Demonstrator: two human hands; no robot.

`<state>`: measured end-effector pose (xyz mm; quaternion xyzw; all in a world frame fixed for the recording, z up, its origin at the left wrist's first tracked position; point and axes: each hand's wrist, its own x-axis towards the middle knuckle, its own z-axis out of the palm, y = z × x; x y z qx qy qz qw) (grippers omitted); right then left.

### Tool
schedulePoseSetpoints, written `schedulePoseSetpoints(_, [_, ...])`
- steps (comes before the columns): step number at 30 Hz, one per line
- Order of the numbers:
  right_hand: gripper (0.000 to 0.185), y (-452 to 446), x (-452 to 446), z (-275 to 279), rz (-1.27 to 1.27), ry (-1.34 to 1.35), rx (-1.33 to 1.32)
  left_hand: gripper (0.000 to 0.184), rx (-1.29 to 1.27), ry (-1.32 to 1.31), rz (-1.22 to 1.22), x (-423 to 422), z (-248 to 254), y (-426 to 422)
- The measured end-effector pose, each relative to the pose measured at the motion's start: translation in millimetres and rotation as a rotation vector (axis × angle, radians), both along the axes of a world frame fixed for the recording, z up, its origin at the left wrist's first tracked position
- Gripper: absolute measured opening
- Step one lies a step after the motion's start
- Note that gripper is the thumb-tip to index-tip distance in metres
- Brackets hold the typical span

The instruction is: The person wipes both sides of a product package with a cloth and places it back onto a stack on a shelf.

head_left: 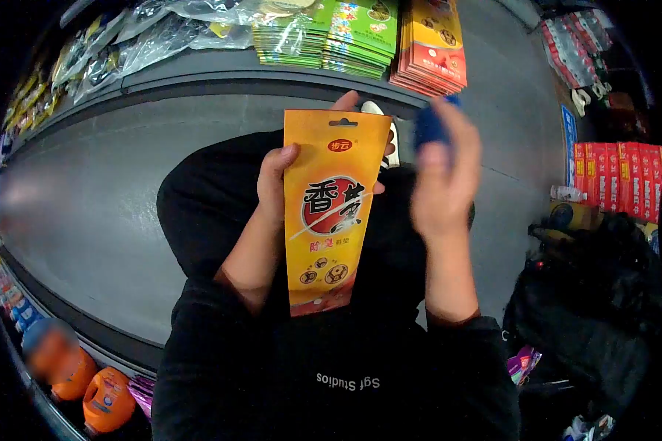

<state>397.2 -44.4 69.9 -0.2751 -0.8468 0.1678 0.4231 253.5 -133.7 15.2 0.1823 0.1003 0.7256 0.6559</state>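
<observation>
A flat yellow insole packet (331, 165) with a red lower end, large dark lettering and a hang slot stands almost upright before my chest. My left hand (276, 173) is closed on it, thumb on the front edge and other fingers behind; fingertips show past the far edge. To its right, apart from the packet, my right hand (449, 173) is raised and blurred. It pinches a dark blue cloth (430, 125) between thumb and fingers; the cloth's shape is smeared by motion.
Ahead, a low shelf (198, 77) bears stacked green packets (357, 37), orange-yellow packets (434, 44) and plastic-wrapped goods (162, 44). Red packs (618, 176) and a black bag (588, 294) are at right. Orange jugs (109, 400) stand lower left. Grey floor (103, 198) surrounds my legs.
</observation>
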Motion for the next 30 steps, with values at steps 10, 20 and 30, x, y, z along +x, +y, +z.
schedulePoseSetpoints(10, [0.035, -4.4, -28.0, -23.0, -0.054, -0.181, -0.069, 0.076, -0.117, 0.184, 0.023, -6.9, -8.4, -10.6])
schedulePoseSetpoints(20, [0.034, 1.7, 1.7, -8.7, -0.039, 0.205, -0.089, 0.078, -0.019, -0.070, -0.009, 1.9, -5.2, -1.9])
schedulePoseSetpoints(30, [0.037, -46.3, -10.7, -32.1, 0.175, -0.185, -0.091, 0.071, -0.056, 0.045, 0.189, 10.1, -10.2, -2.7])
